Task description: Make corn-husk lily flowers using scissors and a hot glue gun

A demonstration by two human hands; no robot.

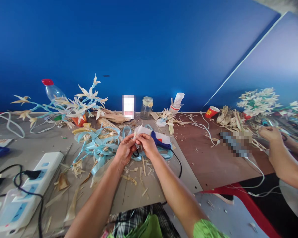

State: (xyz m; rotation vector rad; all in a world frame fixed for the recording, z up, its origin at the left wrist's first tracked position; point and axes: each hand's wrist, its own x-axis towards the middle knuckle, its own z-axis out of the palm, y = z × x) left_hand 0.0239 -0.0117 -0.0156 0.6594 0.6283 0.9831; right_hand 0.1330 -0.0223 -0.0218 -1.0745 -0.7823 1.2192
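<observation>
Just left of the dark-blue, corded plastic tool, the person's left hand and right hand hold a pale, papery husk-like piece in narrow fingertip grips. The step seems to be pinching it into shape; the next move calls for light, steady pressure.

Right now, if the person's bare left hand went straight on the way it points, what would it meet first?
Beyond the thin, whitish, petal-like piece the left hand pinches, probably the bare right hand; depth is unclear.
</observation>
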